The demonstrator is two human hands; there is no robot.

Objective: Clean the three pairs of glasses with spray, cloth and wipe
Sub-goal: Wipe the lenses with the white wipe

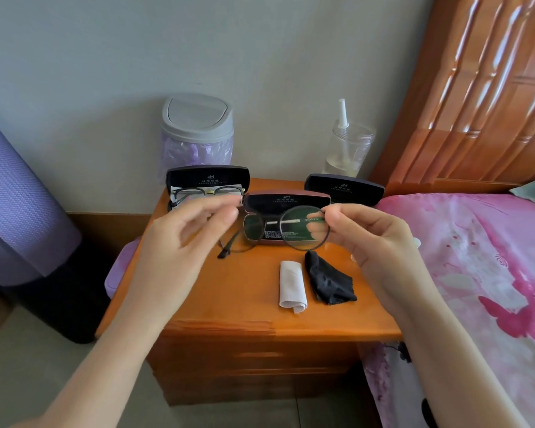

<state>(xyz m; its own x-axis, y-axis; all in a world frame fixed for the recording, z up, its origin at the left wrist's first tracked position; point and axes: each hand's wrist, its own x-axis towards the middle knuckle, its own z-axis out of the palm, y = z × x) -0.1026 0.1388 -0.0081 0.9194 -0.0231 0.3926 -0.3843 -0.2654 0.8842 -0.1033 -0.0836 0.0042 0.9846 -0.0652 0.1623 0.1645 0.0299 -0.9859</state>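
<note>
I hold a round, dark-rimmed pair of glasses (303,227) up over the wooden nightstand (229,304). My right hand (368,239) pinches its right hinge. My left hand (186,239) is at the frame's left end with thumb and fingers close together; blur hides whether they touch it. The left temple hangs down. A folded white wipe (292,285) and a crumpled black cloth (329,281) lie on the nightstand below. The clear spray bottle (348,149) stands at the back right. A second pair of glasses (209,191) lies in an open black case (207,177) at the back left.
An open mauve case (286,200) sits behind the held glasses, and another black case (343,188) is at the back right. A grey lidded bin (196,131) stands against the wall. A pink bed (476,273) borders the right; a purple roll (22,211) stands on the left.
</note>
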